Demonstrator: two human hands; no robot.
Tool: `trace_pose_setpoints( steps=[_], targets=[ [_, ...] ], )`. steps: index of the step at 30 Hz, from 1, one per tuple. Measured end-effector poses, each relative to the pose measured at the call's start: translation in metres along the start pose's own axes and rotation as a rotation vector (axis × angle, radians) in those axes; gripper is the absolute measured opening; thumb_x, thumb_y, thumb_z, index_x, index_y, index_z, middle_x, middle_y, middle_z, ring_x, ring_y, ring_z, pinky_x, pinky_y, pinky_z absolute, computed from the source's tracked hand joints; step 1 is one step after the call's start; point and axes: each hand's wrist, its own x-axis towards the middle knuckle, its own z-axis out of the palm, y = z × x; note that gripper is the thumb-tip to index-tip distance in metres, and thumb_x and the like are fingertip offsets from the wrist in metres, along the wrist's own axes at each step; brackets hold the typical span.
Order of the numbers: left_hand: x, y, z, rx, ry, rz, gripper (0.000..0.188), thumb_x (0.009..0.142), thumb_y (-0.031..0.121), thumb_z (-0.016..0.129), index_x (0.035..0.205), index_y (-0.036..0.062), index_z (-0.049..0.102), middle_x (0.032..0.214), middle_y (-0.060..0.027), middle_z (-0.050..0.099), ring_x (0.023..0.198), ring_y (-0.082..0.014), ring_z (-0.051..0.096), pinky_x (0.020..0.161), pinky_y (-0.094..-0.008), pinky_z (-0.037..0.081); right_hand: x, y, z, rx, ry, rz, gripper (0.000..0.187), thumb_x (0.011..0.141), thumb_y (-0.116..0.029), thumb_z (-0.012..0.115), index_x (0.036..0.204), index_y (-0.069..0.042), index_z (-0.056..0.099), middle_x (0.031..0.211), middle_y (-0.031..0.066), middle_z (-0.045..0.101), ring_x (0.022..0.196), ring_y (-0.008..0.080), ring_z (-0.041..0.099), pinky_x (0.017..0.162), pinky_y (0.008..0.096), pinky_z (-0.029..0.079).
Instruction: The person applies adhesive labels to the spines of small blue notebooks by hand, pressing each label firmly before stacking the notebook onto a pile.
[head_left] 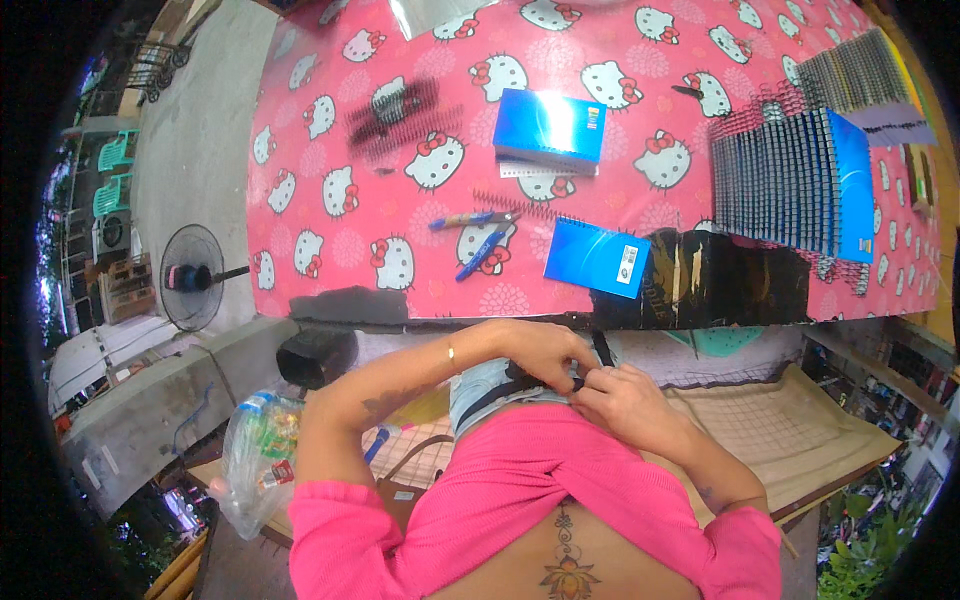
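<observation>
Both hands meet at my waist, below the front edge of the table. My left hand (545, 352) is bent over, its fingers closed on a black strap (492, 402) that runs across light blue denim (470, 385). Right beside it, my right hand (622, 400) has its fingertips pinched at the same strap; its fingers partly hide what they grip. Nearest on the table lies a blue spiral notebook (590, 255). To its left rest a blue pen (482, 254) and another pen (465, 220), with a loose wire coil (530, 206) just behind.
A pink patterned cloth (330, 240) covers the table. More blue notebooks (548, 120) lie farther back, and a long row of spiral notebooks (775, 185) stands at right. Dark wire coils (405, 120) lie at left. Beside the table are a fan (190, 278) and a plastic bag (260, 460).
</observation>
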Motion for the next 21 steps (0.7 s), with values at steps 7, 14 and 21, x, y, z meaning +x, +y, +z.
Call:
trace_pose_setpoints(
  steps=[7,14,21],
  targets=[
    [0.021,0.006,0.000,0.087,-0.066,0.013,0.034,0.078,0.022,0.071,0.106,0.0027,0.071,0.091,-0.0180,0.070,0.081,-0.0335,0.067,0.073,-0.0437,0.052,-0.013,-0.009,0.006,-0.035,0.025,0.075,0.018,0.084,-0.019,0.064,0.101,-0.015,0.068,0.087,0.0046,0.057,0.088,0.0227,0.064,0.073,0.0392,0.049],
    [0.032,0.005,0.002,0.124,-0.051,0.000,0.028,0.079,0.024,0.071,0.096,0.0019,0.070,0.082,-0.0183,0.069,0.077,-0.0334,0.067,0.071,-0.0437,0.051,-0.008,-0.004,0.009,-0.185,0.095,-0.088,0.008,0.080,-0.015,0.061,0.086,-0.012,0.065,0.084,0.0023,0.055,0.081,0.0179,0.059,0.072,0.0349,0.040],
    [0.023,0.006,0.005,0.086,0.002,-0.003,0.024,0.080,0.023,0.070,0.089,0.0012,0.067,0.079,-0.0176,0.068,0.074,-0.0309,0.067,0.067,-0.0419,0.050,-0.012,0.002,0.015,-0.188,0.133,-0.108,0.013,0.078,-0.019,0.073,0.081,-0.014,0.061,0.075,-0.0005,0.052,0.074,0.0162,0.058,0.067,0.0344,0.038]
  ],
)
